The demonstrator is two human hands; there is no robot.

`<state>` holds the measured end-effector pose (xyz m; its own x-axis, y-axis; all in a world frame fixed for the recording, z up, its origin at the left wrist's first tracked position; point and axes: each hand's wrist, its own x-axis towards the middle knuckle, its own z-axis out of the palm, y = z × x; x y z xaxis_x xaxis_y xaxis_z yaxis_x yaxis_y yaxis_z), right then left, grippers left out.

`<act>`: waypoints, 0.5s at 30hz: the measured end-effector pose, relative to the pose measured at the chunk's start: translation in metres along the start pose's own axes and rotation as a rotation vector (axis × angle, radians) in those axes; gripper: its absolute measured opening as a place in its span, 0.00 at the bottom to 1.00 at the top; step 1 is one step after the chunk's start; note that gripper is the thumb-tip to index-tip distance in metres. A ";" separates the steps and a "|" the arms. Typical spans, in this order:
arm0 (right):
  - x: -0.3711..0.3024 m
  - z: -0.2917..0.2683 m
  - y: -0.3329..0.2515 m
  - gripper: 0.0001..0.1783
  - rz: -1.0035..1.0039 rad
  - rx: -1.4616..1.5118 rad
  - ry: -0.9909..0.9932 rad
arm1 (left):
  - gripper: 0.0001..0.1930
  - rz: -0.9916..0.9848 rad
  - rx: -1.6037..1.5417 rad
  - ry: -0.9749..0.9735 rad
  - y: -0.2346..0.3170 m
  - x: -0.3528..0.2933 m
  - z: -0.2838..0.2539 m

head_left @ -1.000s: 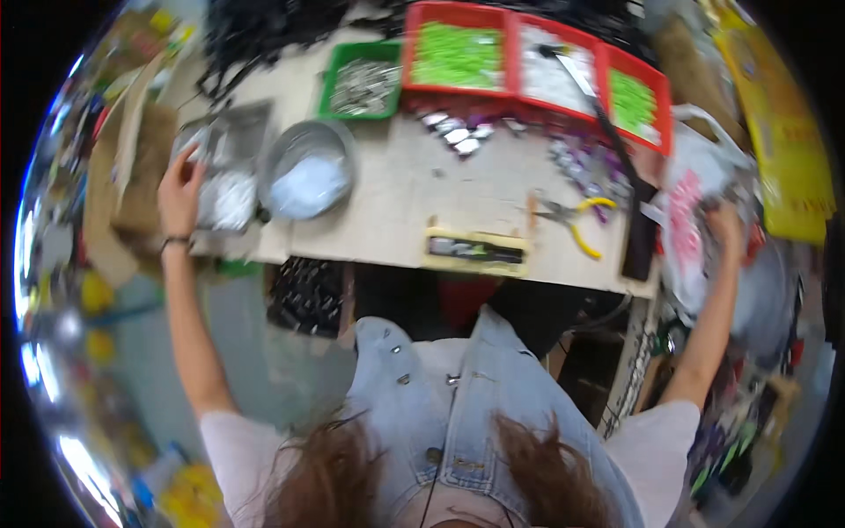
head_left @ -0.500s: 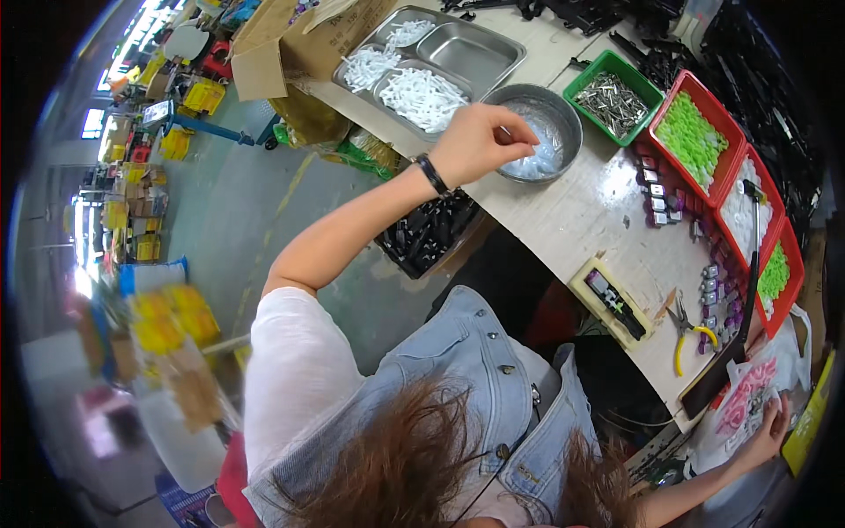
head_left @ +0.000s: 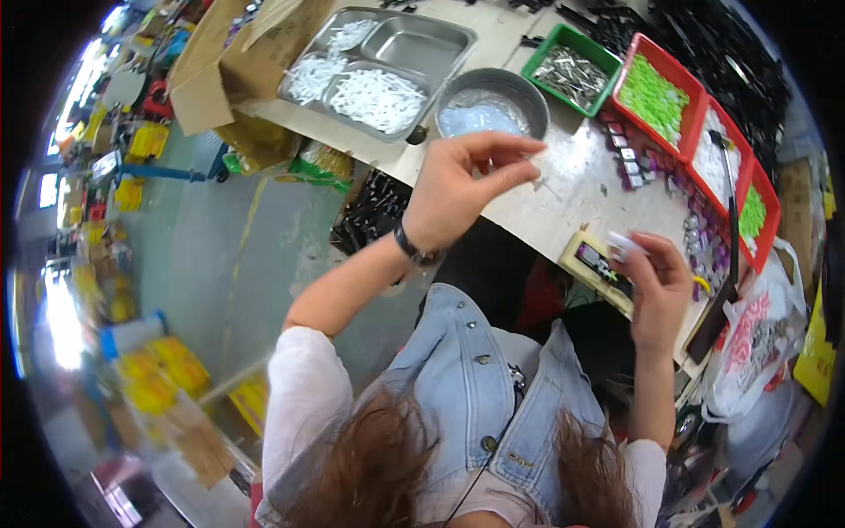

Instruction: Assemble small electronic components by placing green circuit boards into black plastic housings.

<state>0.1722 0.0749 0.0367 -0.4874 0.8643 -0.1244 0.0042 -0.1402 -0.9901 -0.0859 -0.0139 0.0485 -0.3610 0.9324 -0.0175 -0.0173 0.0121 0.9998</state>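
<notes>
My left hand (head_left: 453, 185), a dark band at its wrist, hovers by the near rim of a round metal bowl (head_left: 539, 107) with bluish, glossy contents. Its thumb and fingers come together in a pinch; anything between them is too small to make out. My right hand (head_left: 662, 286) grips a small white piece (head_left: 623, 245), slightly blurred, between thumb and fingers. Beneath that hand lies a cream block fixture (head_left: 574, 249) holding a black and purple part (head_left: 594, 260), partly covered by the fingers.
A steel compartment tray (head_left: 466, 40) of white plastic pieces stands far left. Beyond the bowl are a green bin (head_left: 533, 63) of metal pins and red bins (head_left: 693, 158) of green and white pieces. Purple-silver parts (head_left: 629, 167) line the table. A plastic bag (head_left: 748, 352) hangs at right.
My left hand has drawn back from over the bowl toward me. My right hand has left the plastic bag and come up to the fixture, a white piece now in its fingers.
</notes>
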 end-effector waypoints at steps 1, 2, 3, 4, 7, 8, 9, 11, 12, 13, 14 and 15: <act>-0.001 0.012 0.000 0.11 0.013 0.096 -0.037 | 0.10 0.006 -0.074 0.002 -0.002 -0.007 0.007; -0.004 0.017 0.000 0.11 0.008 0.126 -0.022 | 0.10 0.012 -0.149 0.006 -0.005 -0.013 0.015; -0.007 0.020 0.000 0.11 0.004 0.160 -0.012 | 0.10 0.015 -0.219 0.013 -0.007 -0.018 0.022; -0.010 0.021 0.000 0.11 0.000 0.194 -0.002 | 0.09 -0.014 -0.238 0.015 -0.005 -0.022 0.027; -0.016 0.020 -0.005 0.11 -0.012 0.209 -0.005 | 0.09 -0.033 -0.247 0.003 -0.012 -0.026 0.041; -0.017 0.017 -0.004 0.11 -0.014 0.214 0.000 | 0.09 -0.045 -0.249 -0.005 -0.015 -0.027 0.046; -0.018 0.014 -0.002 0.11 -0.018 0.223 0.009 | 0.09 -0.047 -0.263 -0.013 -0.017 -0.027 0.051; -0.022 0.007 0.001 0.10 -0.098 0.098 0.038 | 0.09 -0.053 -0.290 -0.030 -0.019 -0.025 0.060; -0.026 0.002 0.004 0.10 -0.170 -0.036 0.056 | 0.09 -0.093 -0.331 -0.059 -0.020 -0.025 0.065; -0.028 -0.003 0.006 0.09 -0.240 -0.172 0.075 | 0.09 -0.134 -0.372 -0.089 -0.020 -0.024 0.070; -0.029 -0.008 0.006 0.09 -0.304 -0.227 0.057 | 0.09 -0.177 -0.413 -0.119 -0.021 -0.023 0.075; -0.030 -0.014 0.006 0.09 -0.365 -0.283 0.040 | 0.09 -0.219 -0.416 -0.136 -0.023 -0.022 0.081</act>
<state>0.1991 0.0545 0.0337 -0.4674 0.8513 0.2384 0.0792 0.3089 -0.9478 -0.0024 -0.0058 0.0266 -0.1829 0.9631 -0.1975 -0.4600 0.0937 0.8830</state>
